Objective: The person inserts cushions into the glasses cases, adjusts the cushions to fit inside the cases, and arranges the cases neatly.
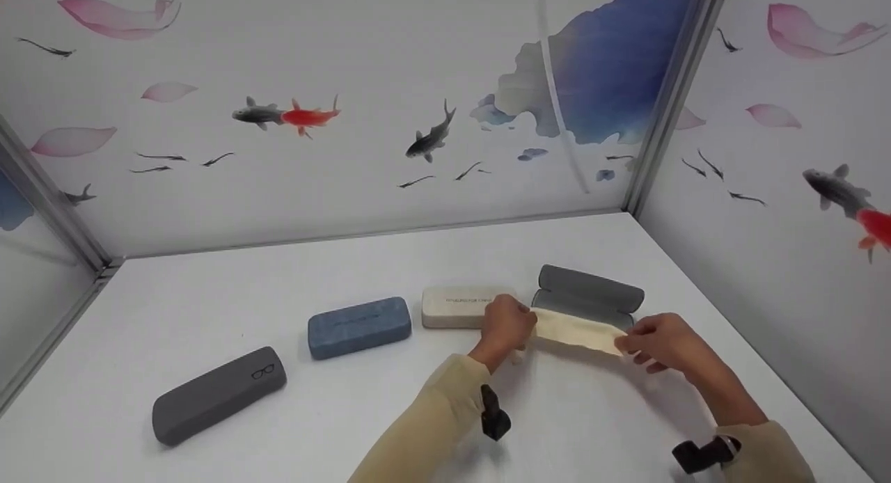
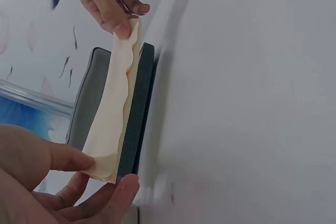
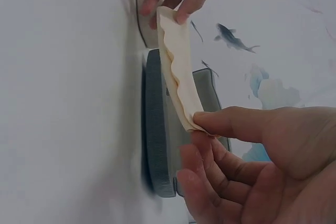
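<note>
A folded cream cloth (image 1: 576, 332) is stretched between my two hands, with its layered, wavy edge showing in both wrist views. My left hand (image 1: 507, 323) pinches one end between thumb and fingers. The other end is pinched by my right hand (image 1: 665, 342), whose remaining fingers are loosely bent. Just behind and below the cloth, a grey glasses case (image 1: 592, 288) lies with its lid up. In the right wrist view the cloth hangs over the open case (image 3: 157, 129), apart from its floor. What the case holds beneath the cloth is partly hidden.
Left of the open case stands a closed cream glasses case (image 1: 452, 309), partly covered by my left hand. Farther left lie a closed blue case (image 1: 360, 328) and a dark grey case (image 1: 219, 396) with a glasses mark. Printed walls (image 1: 362, 211) enclose the white table (image 1: 278, 441).
</note>
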Demonstrator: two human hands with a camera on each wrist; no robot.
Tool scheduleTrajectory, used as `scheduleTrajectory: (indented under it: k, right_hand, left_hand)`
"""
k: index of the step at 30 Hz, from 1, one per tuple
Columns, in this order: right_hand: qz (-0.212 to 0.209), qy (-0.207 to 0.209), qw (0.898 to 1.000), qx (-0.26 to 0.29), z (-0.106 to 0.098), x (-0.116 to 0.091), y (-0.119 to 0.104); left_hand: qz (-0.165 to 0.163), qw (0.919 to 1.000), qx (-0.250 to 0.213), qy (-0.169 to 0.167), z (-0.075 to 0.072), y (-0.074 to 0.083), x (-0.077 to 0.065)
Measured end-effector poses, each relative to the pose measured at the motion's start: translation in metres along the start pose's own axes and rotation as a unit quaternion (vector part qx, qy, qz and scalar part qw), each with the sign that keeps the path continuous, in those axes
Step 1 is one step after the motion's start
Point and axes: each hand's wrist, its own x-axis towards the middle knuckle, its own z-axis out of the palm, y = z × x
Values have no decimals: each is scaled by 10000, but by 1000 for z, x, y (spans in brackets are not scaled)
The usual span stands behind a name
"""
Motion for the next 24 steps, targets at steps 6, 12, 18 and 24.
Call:
scheduleTrajectory:
  k: [6,12,18,24]
  right_hand:
    - [61,-128,9999,-4,-13,8,-6]
    - [12,-144,9998,144,-18,13,-6]
    - [91,61,9994,322,-20,18,-2]
    - [296,231,9982,469,-15,24,4]
  left_hand:
    - [-132,9978,-655,39,-3,14,11]
    - [-209,9974,-643,228,-1,23,20]
    - [26,9925,-1196,254,8,21,30]
    - [94,9864,-1601,355,17,12,37]
